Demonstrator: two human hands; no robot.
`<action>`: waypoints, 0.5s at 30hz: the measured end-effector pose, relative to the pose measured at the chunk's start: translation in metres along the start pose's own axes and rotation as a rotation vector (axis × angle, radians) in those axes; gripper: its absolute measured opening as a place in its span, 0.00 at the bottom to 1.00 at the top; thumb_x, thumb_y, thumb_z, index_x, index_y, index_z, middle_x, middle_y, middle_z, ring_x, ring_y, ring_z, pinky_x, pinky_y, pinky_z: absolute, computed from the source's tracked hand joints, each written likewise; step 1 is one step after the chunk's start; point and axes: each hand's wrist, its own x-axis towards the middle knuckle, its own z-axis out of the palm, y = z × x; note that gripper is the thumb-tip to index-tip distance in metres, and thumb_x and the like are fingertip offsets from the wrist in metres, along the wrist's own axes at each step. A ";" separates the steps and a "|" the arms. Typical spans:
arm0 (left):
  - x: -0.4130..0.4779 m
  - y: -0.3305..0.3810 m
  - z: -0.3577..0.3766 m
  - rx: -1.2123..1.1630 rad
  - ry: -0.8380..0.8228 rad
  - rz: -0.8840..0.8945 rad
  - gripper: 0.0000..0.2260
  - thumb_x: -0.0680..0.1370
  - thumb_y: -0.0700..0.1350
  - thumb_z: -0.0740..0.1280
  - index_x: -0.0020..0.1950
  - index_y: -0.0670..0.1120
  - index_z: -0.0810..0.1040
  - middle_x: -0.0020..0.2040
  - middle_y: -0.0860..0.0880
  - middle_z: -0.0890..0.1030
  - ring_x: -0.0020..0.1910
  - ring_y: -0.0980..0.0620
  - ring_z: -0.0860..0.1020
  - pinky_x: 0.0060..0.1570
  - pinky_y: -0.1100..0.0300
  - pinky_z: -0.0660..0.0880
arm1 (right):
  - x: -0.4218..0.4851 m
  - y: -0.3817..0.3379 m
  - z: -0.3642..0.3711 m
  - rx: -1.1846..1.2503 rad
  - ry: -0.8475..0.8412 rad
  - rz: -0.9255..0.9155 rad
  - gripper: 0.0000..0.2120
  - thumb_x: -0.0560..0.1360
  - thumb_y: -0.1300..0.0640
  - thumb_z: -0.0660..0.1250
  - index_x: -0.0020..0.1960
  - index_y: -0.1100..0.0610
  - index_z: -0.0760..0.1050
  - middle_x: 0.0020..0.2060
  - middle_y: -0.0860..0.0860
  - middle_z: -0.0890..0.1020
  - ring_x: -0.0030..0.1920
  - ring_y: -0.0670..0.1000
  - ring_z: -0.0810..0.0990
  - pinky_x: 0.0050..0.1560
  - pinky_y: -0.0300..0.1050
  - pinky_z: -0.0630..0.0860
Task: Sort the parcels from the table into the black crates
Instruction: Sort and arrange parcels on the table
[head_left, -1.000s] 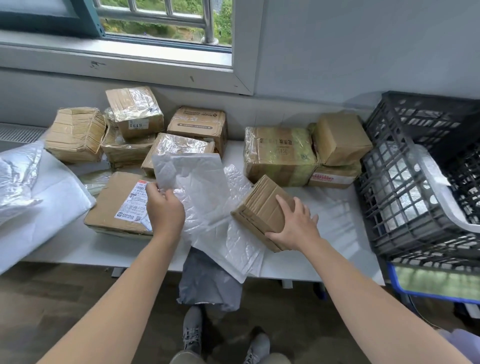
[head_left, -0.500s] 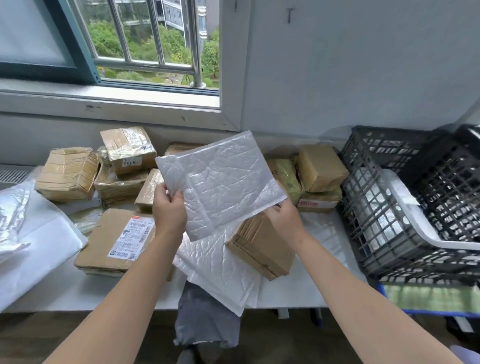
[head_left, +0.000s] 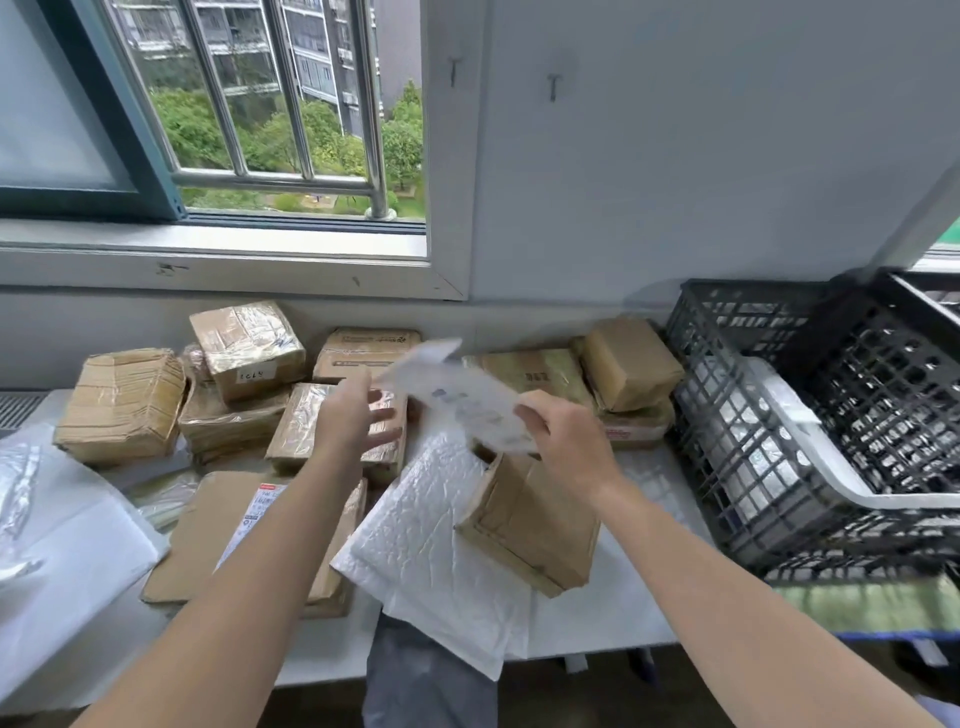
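Observation:
My right hand grips a white bubble mailer above the table; the mailer is blurred and lies nearly edge-on. My left hand hovers beside it with fingers spread, holding nothing. Below them a second white bubble mailer lies at the table's front edge, with a brown cardboard parcel leaning partly on it. Two black crates stand at the right: the near crate holds white and silvery parcels, the far crate sits behind it.
Several taped cardboard boxes line the wall under the window. A flat cardboard parcel with a label lies front left. White plastic bags cover the table's left end. A grey bag hangs below the table edge.
My left hand has let go of the white mailer. My right hand alone has turned it flat and carried it rightwards. The camera has tilted up.

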 end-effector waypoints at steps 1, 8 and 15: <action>0.001 0.004 -0.002 0.061 0.012 0.047 0.10 0.82 0.54 0.60 0.50 0.52 0.80 0.56 0.48 0.78 0.50 0.51 0.79 0.47 0.51 0.79 | 0.004 -0.002 -0.005 0.070 -0.012 0.046 0.10 0.83 0.54 0.62 0.54 0.57 0.80 0.45 0.54 0.84 0.46 0.57 0.80 0.50 0.52 0.75; -0.005 0.019 -0.009 0.292 -0.188 0.252 0.08 0.76 0.43 0.73 0.51 0.49 0.77 0.47 0.50 0.83 0.42 0.57 0.82 0.32 0.69 0.74 | 0.027 0.005 -0.023 0.332 -0.030 0.230 0.13 0.82 0.53 0.63 0.38 0.46 0.73 0.31 0.40 0.77 0.34 0.41 0.74 0.36 0.40 0.68; 0.000 0.029 -0.006 0.240 -0.125 0.303 0.08 0.75 0.37 0.73 0.51 0.46 0.79 0.45 0.46 0.83 0.43 0.51 0.81 0.39 0.62 0.75 | 0.033 0.012 -0.025 0.311 -0.007 0.296 0.11 0.78 0.53 0.67 0.38 0.53 0.73 0.31 0.43 0.76 0.34 0.45 0.72 0.35 0.43 0.67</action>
